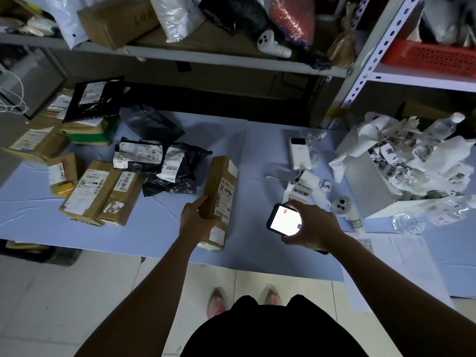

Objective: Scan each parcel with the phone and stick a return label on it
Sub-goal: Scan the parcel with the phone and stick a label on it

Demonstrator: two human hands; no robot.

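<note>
My left hand [196,220] grips a long brown cardboard parcel [220,188] by its near end, tilted on its side on the blue table [159,228], its shipping label with barcode facing right. To the right of the parcel, my right hand [313,224] holds a phone [283,219] with a bright white screen, a little above the table. Return labels [300,194] with black characters lie in a strip just beyond the phone. More parcels wait at the left: brown boxes [100,193] and black plastic mailers [171,167].
A white box [365,186] heaped with peeled label backing stands at the right, with a plastic bottle [441,127] behind it. A white power bank [300,153] and cable lie mid-table. Paper sheets [394,256] lie at the near right edge. Metal shelves rise behind the table.
</note>
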